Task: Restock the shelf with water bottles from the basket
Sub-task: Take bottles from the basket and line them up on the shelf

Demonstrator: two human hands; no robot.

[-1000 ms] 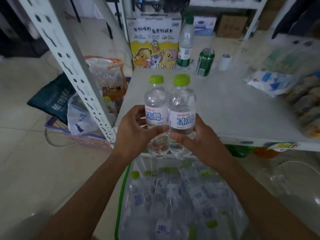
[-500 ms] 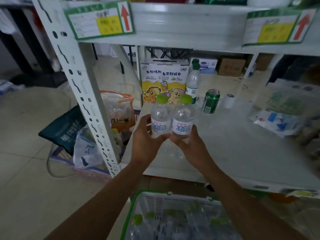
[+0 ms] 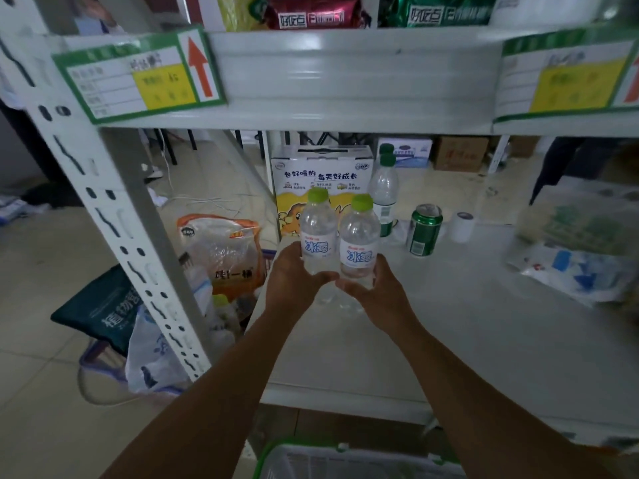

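Grip state: left hand (image 3: 294,281) grasps one water bottle (image 3: 318,233) and right hand (image 3: 377,295) grasps the second bottle (image 3: 358,245), both upright and touching over the shelf (image 3: 449,323). Lower them together with bases flat, just ahead of the carton (image 3: 321,174), before releasing.

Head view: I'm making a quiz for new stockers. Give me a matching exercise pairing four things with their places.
Things:
1. right water bottle
2. green can
3. cartoon carton
4. basket

Places:
A. below the shelf's front edge
B. standing on the shelf, right of the tall bottle
C. gripped by the right hand, beside the left water bottle in the left hand
D. at the shelf's back, behind the held bottles

Pairs: 1-C, 2-B, 3-D, 4-A
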